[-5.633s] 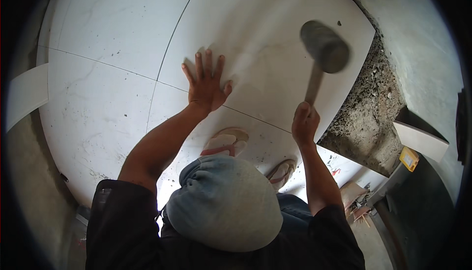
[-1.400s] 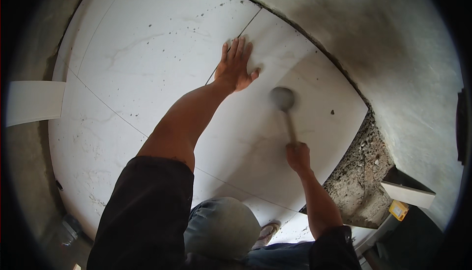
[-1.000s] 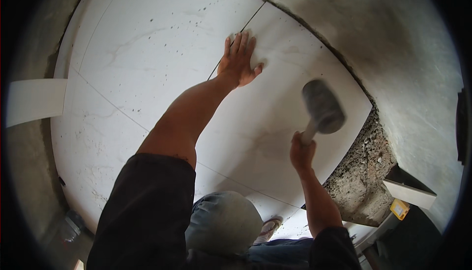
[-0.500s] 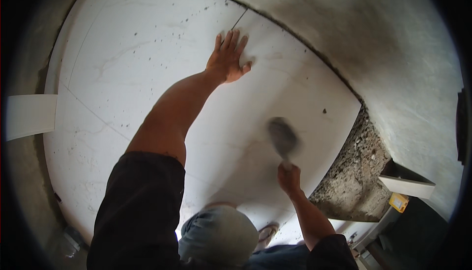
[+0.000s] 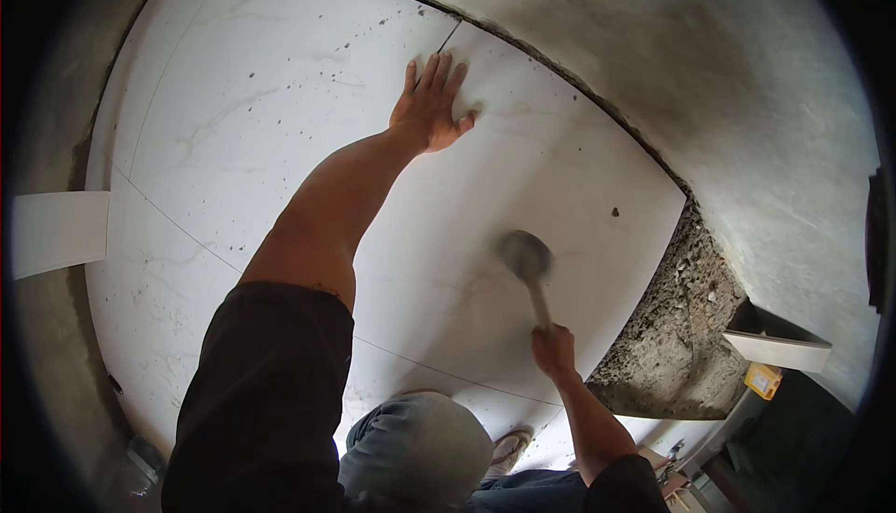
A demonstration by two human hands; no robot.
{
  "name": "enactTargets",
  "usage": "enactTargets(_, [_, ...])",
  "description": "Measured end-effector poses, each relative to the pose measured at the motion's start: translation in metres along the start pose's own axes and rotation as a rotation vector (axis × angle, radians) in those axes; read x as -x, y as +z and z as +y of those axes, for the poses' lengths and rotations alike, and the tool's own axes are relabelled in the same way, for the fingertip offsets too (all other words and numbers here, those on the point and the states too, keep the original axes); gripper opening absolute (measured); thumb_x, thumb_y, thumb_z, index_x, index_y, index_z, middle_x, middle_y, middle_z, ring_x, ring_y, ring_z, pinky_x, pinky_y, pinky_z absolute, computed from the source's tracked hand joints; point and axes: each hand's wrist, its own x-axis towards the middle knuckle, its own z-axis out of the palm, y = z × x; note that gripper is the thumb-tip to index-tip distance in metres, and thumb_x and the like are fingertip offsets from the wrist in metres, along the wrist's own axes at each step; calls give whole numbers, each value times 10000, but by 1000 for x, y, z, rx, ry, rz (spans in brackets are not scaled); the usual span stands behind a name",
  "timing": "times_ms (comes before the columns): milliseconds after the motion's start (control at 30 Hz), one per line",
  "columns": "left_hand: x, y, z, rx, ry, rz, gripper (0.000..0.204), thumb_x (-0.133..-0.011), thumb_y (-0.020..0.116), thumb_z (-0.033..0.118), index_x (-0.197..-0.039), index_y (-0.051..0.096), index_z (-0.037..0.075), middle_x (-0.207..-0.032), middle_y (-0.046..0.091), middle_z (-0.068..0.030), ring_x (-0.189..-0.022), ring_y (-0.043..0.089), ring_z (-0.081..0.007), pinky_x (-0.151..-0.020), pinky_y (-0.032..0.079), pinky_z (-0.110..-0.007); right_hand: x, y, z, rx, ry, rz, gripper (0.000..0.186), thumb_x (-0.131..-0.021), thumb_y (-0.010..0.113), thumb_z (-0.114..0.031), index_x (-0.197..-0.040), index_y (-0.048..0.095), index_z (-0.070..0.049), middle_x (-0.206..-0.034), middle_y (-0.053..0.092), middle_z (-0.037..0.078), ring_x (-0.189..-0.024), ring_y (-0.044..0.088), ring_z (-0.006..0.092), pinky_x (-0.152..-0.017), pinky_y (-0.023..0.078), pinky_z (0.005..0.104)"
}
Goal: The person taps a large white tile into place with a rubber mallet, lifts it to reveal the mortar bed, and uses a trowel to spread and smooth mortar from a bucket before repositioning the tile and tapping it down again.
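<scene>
Large white floor tiles (image 5: 280, 168) with faint veining spread in front of me. My left hand (image 5: 431, 107) lies on them with its fingers spread, beside a dark joint (image 5: 450, 35) that runs to the far wall. Low at the right, my right hand (image 5: 553, 352) is closed round the pale handle of a mallet (image 5: 525, 256). The mallet's dark rounded head is slightly blurred over the right-hand tile. From this view I cannot tell whether it touches the surface.
Rough mortar (image 5: 672, 317) lies bare past the tile's right edge. A grey plastered wall (image 5: 747, 112) bounds the far and right sides. At lower right are a white angled piece (image 5: 777, 350) and a small yellow object (image 5: 763, 380). Dark crumbs dot the tiles. A white strip (image 5: 61, 233) stands at left.
The mallet's head has swung slightly left, and more of its handle shows. My left hand stays pressed in the same place on the tile. The view has shifted a little.
</scene>
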Motion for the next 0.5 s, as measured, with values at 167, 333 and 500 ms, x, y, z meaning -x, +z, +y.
enactTargets(167, [1,3,-1,-22,5,13,770,-927,324,540,-1517,125,87,-1576,94,-176,-1467,60,-308,-1180,49,-495,5,7,0,-449,-195,434,318,-867,593,-208,-669,557,38,-552,567,179,-533,580,260,-534,429,398])
enactTargets(333, [-27,12,-8,-67,30,38,779,-928,319,543,-1508,141,55,-1572,111,-184,-1461,92,-319,-1180,83,-488,12,14,-2,-160,-112,193,351,-936,558,-272,-744,596,20,-657,621,160,-620,627,256,-591,458,400])
enactTargets(500, [-48,15,-9,-38,41,43,791,-932,341,539,-1495,150,18,-1567,128,-189,-1456,112,-324,-1180,95,-486,15,-1,0,-111,134,-97,348,-966,536,-275,-790,616,14,-738,657,176,-672,641,277,-625,468,404])
